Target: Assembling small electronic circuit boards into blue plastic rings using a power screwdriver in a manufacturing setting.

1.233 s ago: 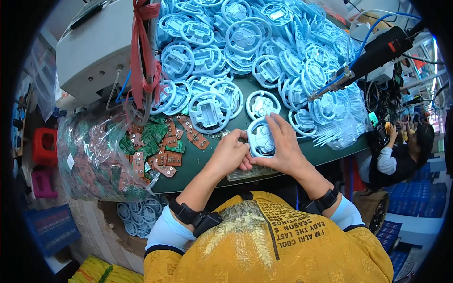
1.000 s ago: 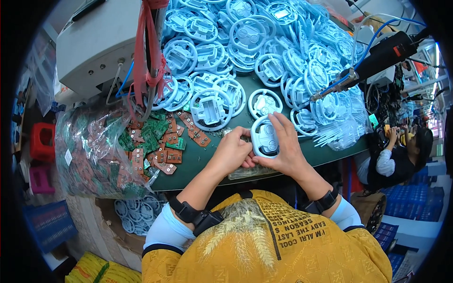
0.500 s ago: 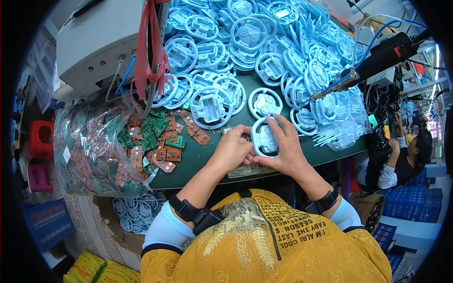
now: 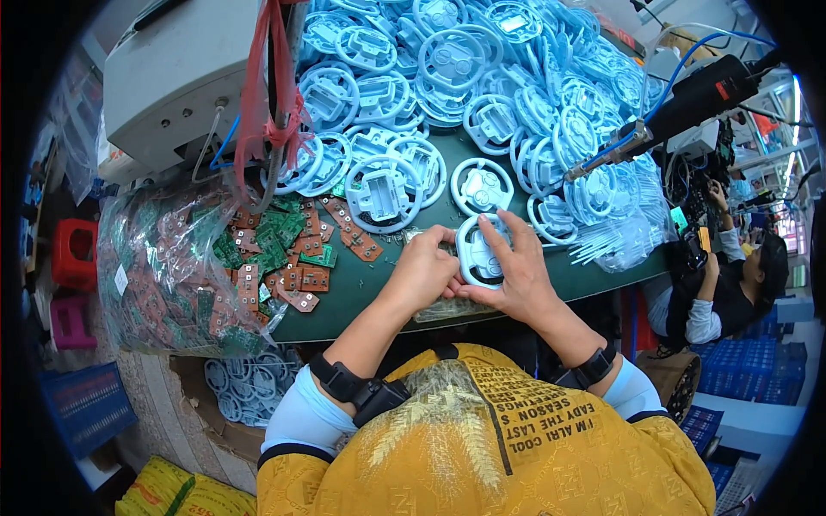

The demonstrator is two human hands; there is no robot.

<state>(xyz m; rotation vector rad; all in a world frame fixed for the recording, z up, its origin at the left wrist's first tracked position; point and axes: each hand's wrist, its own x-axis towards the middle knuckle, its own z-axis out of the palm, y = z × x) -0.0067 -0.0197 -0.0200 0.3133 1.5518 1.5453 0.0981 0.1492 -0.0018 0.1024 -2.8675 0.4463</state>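
A pale blue plastic toy steering wheel (image 4: pixel 478 253) is held just above the near edge of the green bench. My right hand (image 4: pixel 522 273) grips it by the right side, thumb at the lower rim and fingers over the top. My left hand (image 4: pixel 423 273) is closed at its left rim, thumb and forefinger pinched together; whatever sits between them is hidden. Just beyond lies a second toy steering wheel (image 4: pixel 482 187), flat on the bench. Left of that, a larger wheel frame (image 4: pixel 384 194) with a rectangular recess leans on others.
A heap of blue wheel parts (image 4: pixel 456 64) covers the far bench. Green and brown circuit boards (image 4: pixel 284 245) spill from a clear bag (image 4: pixel 163 275) at left. A black electric screwdriver (image 4: pixel 688 107) hangs at right, above clear plastic bags (image 4: pixel 624 245). A co-worker (image 4: pixel 731 275) sits at far right.
The wheel in my right hand has tilted slightly, and its face looks narrower. My right fingers have shifted a little left; my left hand has barely moved. The co-worker's far hand has moved up.
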